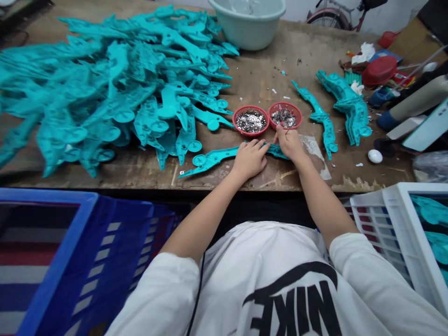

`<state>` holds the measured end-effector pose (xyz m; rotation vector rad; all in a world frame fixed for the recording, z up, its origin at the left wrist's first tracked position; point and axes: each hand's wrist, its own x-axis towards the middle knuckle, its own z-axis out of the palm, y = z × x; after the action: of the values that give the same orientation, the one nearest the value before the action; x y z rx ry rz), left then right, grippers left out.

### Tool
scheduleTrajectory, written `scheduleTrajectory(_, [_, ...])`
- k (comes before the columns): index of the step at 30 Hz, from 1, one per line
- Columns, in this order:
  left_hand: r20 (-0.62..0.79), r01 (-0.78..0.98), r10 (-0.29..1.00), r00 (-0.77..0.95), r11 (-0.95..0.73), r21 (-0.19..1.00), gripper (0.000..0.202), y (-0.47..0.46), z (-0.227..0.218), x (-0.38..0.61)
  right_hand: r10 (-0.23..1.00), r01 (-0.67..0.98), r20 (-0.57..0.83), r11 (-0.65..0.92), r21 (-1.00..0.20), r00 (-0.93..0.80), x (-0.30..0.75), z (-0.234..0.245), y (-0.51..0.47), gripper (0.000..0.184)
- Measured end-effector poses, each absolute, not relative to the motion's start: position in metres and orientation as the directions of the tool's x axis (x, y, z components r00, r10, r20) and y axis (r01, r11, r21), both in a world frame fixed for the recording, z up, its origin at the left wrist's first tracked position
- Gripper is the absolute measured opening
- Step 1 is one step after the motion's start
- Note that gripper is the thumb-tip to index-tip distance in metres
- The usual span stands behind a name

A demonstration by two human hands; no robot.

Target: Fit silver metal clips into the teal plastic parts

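A long teal plastic part (210, 160) lies flat near the front edge of the wooden table (147, 170). My left hand (249, 158) rests on its right half with the fingers curled down, pressing it. My right hand (289, 142) sits just right of that, fingers pinched at the near rim of the right red basket (285, 115); what it pinches is too small to name. The left red basket (251, 121) stands beside it. Both baskets hold small shiny metal pieces.
A big heap of teal parts (105, 84) covers the table's left. A smaller stack (350, 105) and a single part (324, 121) lie at right. A pale basin (248, 23) stands behind. A blue crate (52, 261) and a white crate (402, 228) flank me.
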<state>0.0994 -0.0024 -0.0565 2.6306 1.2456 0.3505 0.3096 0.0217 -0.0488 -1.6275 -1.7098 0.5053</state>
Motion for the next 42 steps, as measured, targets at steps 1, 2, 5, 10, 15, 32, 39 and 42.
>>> scheduleTrajectory(1, [0.122,0.728,0.779,0.616,-0.621,0.291,0.061,-0.002,-0.056,0.099,0.975,0.687,0.218,0.137,-0.714,0.033,0.309,-0.049,0.022,0.099])
scheduleTrajectory(2, [0.120,0.727,0.778,0.617,-0.621,0.294,0.061,-0.002,-0.056,0.098,0.978,0.675,0.208,0.140,-0.724,0.021,0.309,-0.049,0.022,0.098])
scheduleTrajectory(5, [0.115,0.723,0.776,0.620,-0.622,0.300,0.061,-0.001,-0.055,0.097,0.983,0.648,0.185,0.150,-0.746,-0.014,0.308,-0.049,0.023,0.097])
scheduleTrajectory(10, [0.117,0.717,0.774,0.622,-0.624,0.310,0.061,-0.001,-0.055,0.096,0.982,0.696,0.183,0.164,-0.699,-0.048,0.308,-0.050,0.022,0.088])
scheduleTrajectory(15, [0.128,0.713,0.772,0.622,-0.627,0.314,0.060,-0.002,-0.055,0.096,0.986,0.777,0.162,0.139,-0.613,-0.049,0.307,-0.051,0.019,0.079])
scheduleTrajectory(32, [0.129,0.678,0.721,0.681,-0.687,0.263,0.058,-0.030,-0.067,0.084,0.917,0.861,0.149,0.399,-0.317,-0.370,0.341,-0.043,-0.035,0.034])
scheduleTrajectory(39, [0.142,0.671,0.717,0.682,-0.691,0.269,0.057,-0.031,-0.070,0.084,0.860,0.835,0.161,0.510,-0.207,-0.485,0.350,-0.054,-0.073,0.037])
scheduleTrajectory(42, [0.145,0.671,0.713,0.686,-0.697,0.253,0.056,-0.031,-0.068,0.084,0.840,0.818,0.133,0.543,-0.192,-0.527,0.355,-0.052,-0.073,0.041])
